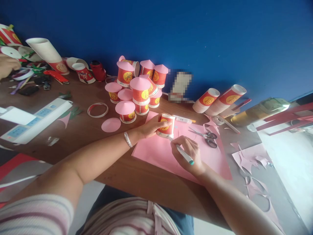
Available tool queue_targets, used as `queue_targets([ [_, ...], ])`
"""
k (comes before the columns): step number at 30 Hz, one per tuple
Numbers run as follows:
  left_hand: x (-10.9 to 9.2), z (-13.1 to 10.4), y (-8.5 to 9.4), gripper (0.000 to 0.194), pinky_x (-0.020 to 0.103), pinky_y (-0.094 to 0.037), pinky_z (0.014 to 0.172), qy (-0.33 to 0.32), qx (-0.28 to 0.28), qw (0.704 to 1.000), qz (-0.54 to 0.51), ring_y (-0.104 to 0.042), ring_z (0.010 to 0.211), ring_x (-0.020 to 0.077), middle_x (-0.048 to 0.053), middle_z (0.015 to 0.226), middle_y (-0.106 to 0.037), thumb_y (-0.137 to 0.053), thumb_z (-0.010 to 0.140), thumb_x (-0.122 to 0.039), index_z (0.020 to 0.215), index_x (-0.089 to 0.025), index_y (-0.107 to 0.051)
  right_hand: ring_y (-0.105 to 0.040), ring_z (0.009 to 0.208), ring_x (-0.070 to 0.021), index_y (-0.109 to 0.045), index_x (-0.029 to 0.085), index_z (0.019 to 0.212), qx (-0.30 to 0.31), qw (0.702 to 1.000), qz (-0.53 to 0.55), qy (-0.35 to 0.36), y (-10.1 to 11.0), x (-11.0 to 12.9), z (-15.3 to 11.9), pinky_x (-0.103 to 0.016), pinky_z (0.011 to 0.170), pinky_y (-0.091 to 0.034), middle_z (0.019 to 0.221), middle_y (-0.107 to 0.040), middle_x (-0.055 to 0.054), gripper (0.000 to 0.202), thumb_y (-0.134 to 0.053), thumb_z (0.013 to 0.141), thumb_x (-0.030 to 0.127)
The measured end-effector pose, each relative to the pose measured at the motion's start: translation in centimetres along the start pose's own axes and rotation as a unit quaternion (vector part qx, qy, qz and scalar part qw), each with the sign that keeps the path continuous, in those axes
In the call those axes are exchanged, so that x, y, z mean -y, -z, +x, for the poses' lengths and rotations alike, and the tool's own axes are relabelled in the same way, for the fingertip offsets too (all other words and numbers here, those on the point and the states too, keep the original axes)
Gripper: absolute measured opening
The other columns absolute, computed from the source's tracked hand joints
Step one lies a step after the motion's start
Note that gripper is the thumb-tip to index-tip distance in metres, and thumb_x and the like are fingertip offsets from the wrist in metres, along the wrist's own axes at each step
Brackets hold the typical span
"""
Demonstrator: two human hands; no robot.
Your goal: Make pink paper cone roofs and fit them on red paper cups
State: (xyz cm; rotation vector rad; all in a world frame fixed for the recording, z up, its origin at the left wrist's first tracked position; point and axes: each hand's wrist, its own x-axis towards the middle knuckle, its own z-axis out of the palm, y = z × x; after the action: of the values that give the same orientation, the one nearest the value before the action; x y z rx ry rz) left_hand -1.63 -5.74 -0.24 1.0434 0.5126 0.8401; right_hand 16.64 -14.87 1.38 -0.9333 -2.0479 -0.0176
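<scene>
My left hand [153, 126] is wrapped round a red and white paper cup [166, 130] with a gold emblem, held over pink paper [151, 150]. Between the fingers of my right hand [187, 151] is a white marker [182, 152] with a green end. Its front end points at the lower edge of the cup; whether the tip touches is too small to tell. Black-handled scissors [206, 136] lie on the pink paper to the right, near a white tube-shaped item [183, 119]. Left of the cup stand several red cups with pink cone tops [140, 84].
A pink disc [111, 125] and a tape ring [97, 110] lie at left, beyond a power strip [36, 120]. Stacked cups [226, 99] lean at the back right near a gold bottle [259, 111]. Pink scraps [246, 158] lie right. Another person's hand [8, 65] shows far left.
</scene>
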Motion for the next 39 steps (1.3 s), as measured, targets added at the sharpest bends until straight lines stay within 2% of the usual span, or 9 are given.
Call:
queue_targets([
  [15, -0.02, 0.02, 0.01, 0.036, 0.025, -0.051, 0.070, 0.008, -0.005, 1.000, 0.005, -0.063, 0.082, 0.0146, 0.004, 0.092, -0.064, -0.081, 0.080, -0.040, 0.102, -0.016, -0.063, -0.053, 0.053, -0.0102, -0.053, 0.023, 0.083, 0.003, 1.000, 0.016, 0.016, -0.09, 0.17, -0.03, -0.024, 0.056, -0.043, 0.064, -0.058, 0.005, 0.020, -0.055, 0.090, 0.005],
  [24, 0.15, 0.03, 0.17, 0.035, 0.024, -0.050, 0.069, 0.004, -0.004, 1.000, 0.006, -0.062, 0.080, 0.0129, 0.001, 0.088, -0.063, -0.080, 0.081, -0.040, 0.100, -0.017, -0.063, -0.053, 0.054, -0.0104, -0.053, 0.023, 0.084, 0.003, 1.000, 0.001, 0.026, 0.08, -0.15, 0.11, -0.024, 0.056, -0.044, 0.064, -0.057, 0.005, 0.020, -0.055, 0.091, 0.005],
  [31, -0.08, -0.02, -0.02, 0.038, 0.025, -0.052, 0.072, 0.007, 0.000, 1.000, 0.002, -0.066, 0.086, 0.0157, 0.005, 0.096, -0.068, -0.080, 0.081, -0.041, 0.103, -0.016, -0.063, -0.048, 0.052, -0.0106, -0.051, 0.023, 0.081, -0.005, 0.999, -0.031, 0.025, 0.13, -0.31, -0.04, -0.024, 0.055, -0.040, 0.062, -0.056, 0.005, 0.020, -0.055, 0.089, 0.005],
  [39, -0.14, -0.10, -0.01, 0.039, 0.028, -0.054, 0.077, 0.012, -0.005, 1.000, 0.003, -0.066, 0.090, 0.0168, 0.005, 0.098, -0.068, -0.080, 0.081, -0.041, 0.107, -0.017, -0.063, -0.049, 0.052, -0.0113, -0.052, 0.023, 0.081, -0.002, 1.000, -0.014, 0.024, 0.49, -0.01, 0.09, -0.025, 0.054, -0.040, 0.062, -0.057, 0.004, 0.020, -0.055, 0.087, 0.004],
])
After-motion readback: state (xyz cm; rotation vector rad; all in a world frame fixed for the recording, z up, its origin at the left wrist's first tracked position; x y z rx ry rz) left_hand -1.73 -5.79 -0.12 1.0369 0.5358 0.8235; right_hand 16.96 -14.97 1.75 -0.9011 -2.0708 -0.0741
